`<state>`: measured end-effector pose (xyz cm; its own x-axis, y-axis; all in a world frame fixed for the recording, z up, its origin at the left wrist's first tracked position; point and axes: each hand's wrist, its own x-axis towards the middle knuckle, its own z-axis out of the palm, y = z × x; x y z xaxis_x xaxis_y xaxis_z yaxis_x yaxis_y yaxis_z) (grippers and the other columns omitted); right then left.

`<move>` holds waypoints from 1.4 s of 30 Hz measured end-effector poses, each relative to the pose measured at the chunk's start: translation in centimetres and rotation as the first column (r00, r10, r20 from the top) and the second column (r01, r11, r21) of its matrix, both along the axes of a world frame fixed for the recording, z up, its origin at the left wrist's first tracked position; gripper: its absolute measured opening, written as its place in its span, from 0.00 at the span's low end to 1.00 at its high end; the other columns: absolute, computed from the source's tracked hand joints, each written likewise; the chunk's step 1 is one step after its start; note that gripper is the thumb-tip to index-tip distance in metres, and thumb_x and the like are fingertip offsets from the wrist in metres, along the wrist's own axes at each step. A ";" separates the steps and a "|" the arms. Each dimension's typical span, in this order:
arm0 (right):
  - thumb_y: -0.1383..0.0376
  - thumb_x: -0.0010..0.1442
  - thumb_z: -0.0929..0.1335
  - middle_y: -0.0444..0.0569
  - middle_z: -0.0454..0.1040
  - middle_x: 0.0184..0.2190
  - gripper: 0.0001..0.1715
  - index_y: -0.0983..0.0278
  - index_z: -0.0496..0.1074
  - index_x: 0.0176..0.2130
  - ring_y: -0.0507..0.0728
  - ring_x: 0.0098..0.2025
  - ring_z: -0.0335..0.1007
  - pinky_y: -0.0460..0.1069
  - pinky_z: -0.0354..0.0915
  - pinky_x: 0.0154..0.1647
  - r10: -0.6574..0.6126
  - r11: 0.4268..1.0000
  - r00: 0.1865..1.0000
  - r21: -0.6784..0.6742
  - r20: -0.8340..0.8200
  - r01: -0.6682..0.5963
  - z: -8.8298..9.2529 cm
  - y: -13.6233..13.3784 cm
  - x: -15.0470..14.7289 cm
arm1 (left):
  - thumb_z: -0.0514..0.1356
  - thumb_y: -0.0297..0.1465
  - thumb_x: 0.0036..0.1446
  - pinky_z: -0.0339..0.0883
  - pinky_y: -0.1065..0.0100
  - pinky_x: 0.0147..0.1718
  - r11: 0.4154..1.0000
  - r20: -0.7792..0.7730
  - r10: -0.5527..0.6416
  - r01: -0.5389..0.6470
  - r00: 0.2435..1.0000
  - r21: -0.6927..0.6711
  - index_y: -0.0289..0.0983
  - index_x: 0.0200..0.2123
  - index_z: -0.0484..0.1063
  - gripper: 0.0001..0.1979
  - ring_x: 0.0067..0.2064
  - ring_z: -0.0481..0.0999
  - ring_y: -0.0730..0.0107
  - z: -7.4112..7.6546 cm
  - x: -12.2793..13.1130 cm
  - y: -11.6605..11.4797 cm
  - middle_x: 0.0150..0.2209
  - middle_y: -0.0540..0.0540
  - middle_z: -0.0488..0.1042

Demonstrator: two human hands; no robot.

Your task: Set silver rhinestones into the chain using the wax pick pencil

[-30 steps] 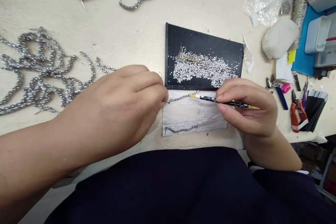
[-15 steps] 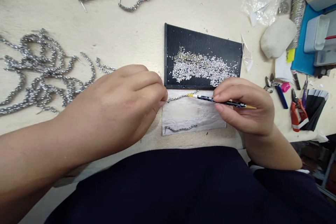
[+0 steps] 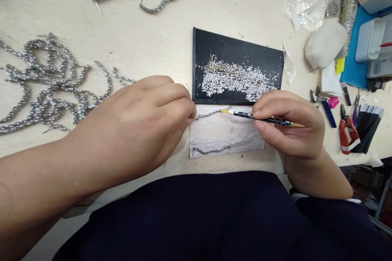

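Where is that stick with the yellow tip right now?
In the head view, right of centre, the stick is held in the right hand, its yellow tip at a thin beaded strand just below the black tray.

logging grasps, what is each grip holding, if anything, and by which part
Right grip: pencil-like tool, near its middle. Left grip: apparently the upper beaded strand, by its left end; contact hidden.
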<state>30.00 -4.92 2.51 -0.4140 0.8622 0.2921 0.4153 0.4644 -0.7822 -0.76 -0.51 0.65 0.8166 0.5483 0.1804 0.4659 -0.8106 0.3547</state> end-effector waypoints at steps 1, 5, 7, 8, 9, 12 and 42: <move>0.73 0.63 0.77 0.47 0.84 0.35 0.12 0.58 0.82 0.45 0.57 0.36 0.82 0.52 0.80 0.35 -0.002 1.000 1.000 -0.002 0.003 0.002 0.0 0.0 0.0 | 0.49 0.31 0.78 0.74 0.57 0.46 1.000 0.000 -0.004 0.004 1.000 -0.005 0.39 0.38 0.76 0.18 0.41 0.79 0.57 0.0 0.0 0.0 0.39 0.46 0.81; 0.73 0.63 0.77 0.47 0.84 0.35 0.12 0.58 0.82 0.44 0.57 0.36 0.82 0.52 0.81 0.37 0.006 1.000 1.000 -0.006 0.014 -0.006 0.0 0.0 -0.1 | 0.49 0.32 0.78 0.74 0.56 0.46 1.000 0.010 0.000 0.000 1.000 -0.007 0.39 0.38 0.76 0.18 0.41 0.79 0.56 -0.1 0.3 -0.2 0.38 0.44 0.81; 0.74 0.63 0.77 0.47 0.84 0.35 0.12 0.59 0.82 0.44 0.56 0.37 0.82 0.52 0.81 0.38 0.003 1.000 1.000 -0.009 0.014 -0.003 0.0 -0.1 -0.3 | 0.49 0.31 0.78 0.73 0.56 0.47 1.000 0.021 0.005 -0.004 1.000 -0.009 0.39 0.38 0.77 0.18 0.41 0.79 0.56 -0.2 0.4 -0.2 0.38 0.44 0.81; 0.74 0.63 0.77 0.47 0.84 0.35 0.12 0.59 0.82 0.44 0.56 0.37 0.82 0.51 0.81 0.38 0.003 1.000 1.000 -0.009 0.013 -0.003 0.0 -0.1 -0.3 | 0.49 0.31 0.77 0.73 0.56 0.47 1.000 0.022 0.006 -0.006 1.000 -0.016 0.39 0.37 0.77 0.18 0.41 0.79 0.56 -0.3 0.5 -0.2 0.38 0.44 0.81; 0.73 0.63 0.77 0.47 0.84 0.35 0.11 0.58 0.82 0.43 0.56 0.37 0.82 0.51 0.81 0.37 0.007 1.000 1.000 -0.006 0.014 -0.007 -0.1 -0.1 -0.4 | 0.50 0.31 0.77 0.73 0.57 0.47 1.000 0.023 0.010 -0.010 1.000 -0.023 0.40 0.37 0.77 0.18 0.41 0.79 0.56 -0.3 0.5 -0.2 0.38 0.45 0.81; 0.73 0.64 0.77 0.46 0.84 0.35 0.11 0.57 0.82 0.43 0.56 0.36 0.82 0.51 0.80 0.36 0.025 1.000 1.000 -0.006 0.013 -0.025 -0.1 -0.1 -0.4 | 0.50 0.31 0.77 0.73 0.57 0.47 1.000 0.019 0.017 -0.017 1.000 -0.022 0.40 0.37 0.77 0.18 0.41 0.79 0.56 -0.2 0.4 -0.2 0.38 0.45 0.80; 0.77 0.63 0.76 0.45 0.83 0.35 0.14 0.60 0.81 0.44 0.54 0.37 0.81 0.49 0.79 0.38 0.058 0.998 0.998 -0.030 0.020 -0.057 0.2 0.0 -0.3 | 0.49 0.32 0.77 0.73 0.57 0.47 1.000 0.006 0.012 -0.011 1.000 -0.027 0.40 0.38 0.76 0.18 0.41 0.79 0.57 -0.5 0.2 -0.3 0.38 0.45 0.80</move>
